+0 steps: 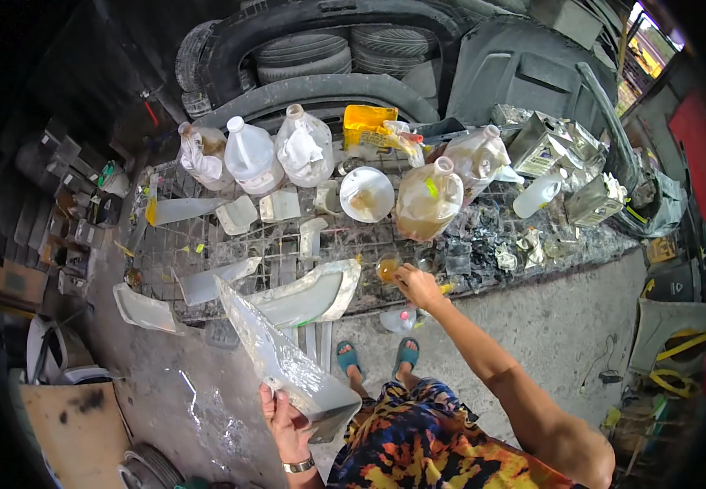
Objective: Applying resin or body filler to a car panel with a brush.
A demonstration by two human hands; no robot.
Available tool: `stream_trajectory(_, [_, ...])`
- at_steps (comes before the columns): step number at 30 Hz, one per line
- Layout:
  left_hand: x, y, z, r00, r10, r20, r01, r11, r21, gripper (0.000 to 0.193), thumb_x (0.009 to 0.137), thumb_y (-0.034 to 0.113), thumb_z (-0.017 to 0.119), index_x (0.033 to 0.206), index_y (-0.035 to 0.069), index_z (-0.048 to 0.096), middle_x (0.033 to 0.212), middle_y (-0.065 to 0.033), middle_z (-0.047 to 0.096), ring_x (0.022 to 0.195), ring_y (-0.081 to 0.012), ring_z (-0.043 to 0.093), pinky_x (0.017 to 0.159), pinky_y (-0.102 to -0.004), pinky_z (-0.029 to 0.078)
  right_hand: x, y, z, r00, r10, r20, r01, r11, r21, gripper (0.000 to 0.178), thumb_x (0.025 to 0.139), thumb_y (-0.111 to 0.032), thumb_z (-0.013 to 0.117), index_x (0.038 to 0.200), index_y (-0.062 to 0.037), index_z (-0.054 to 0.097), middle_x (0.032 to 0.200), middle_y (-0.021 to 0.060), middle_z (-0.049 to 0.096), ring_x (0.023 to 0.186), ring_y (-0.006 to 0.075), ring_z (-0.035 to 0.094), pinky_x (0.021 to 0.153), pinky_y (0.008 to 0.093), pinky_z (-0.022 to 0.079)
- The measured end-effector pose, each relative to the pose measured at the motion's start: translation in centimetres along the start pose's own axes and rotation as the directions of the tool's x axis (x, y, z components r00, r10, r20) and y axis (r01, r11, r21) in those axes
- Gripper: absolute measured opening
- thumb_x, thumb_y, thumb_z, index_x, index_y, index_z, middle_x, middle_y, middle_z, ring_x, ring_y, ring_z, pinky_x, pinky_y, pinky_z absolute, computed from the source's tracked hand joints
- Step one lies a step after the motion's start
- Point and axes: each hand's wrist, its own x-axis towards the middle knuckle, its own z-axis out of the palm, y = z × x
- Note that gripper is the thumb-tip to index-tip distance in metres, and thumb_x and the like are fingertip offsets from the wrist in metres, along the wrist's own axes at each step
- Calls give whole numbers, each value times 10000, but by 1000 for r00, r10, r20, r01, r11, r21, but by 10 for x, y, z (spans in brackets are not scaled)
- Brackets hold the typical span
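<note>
My left hand grips the lower edge of a long grey moulded panel, its face wet and glossy. The panel tilts up in front of me, one pointed end reaching over the table's near edge. At that edge, my right hand has its fingers closed beside a small clear cup of amber liquid. Whatever is between those fingers is too small to make out. Left of the cup lies a curved whitish panel, partly behind the held one.
Large plastic jugs stand along the back of the grimy grid-topped table, around a white bucket. Metal cans and crumpled scraps crowd its right side. Below the near edge is a clear bottle with a pink cap.
</note>
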Motion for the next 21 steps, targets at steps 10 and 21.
stream_trajectory(10, [35,-4,40,975,192,108,-199,978,59,308,939,117,575,1220,10,509,1070,-43,621,916,-90,565,803,-226,442,-2,24,-12,748,661,51,-289,256,922,161,901,-232,633,863,-76,632,693,-3,618,533,35,457,441,212,337])
stream_trajectory(21, [42,26,94,893,298,336,-396,876,276,326,951,110,565,1249,-5,505,1097,-60,651,967,-91,577,852,-229,438,-67,-57,-158,963,256,-80,78,18,997,167,924,-196,596,957,-33,612,771,54,607,542,65,435,441,184,339])
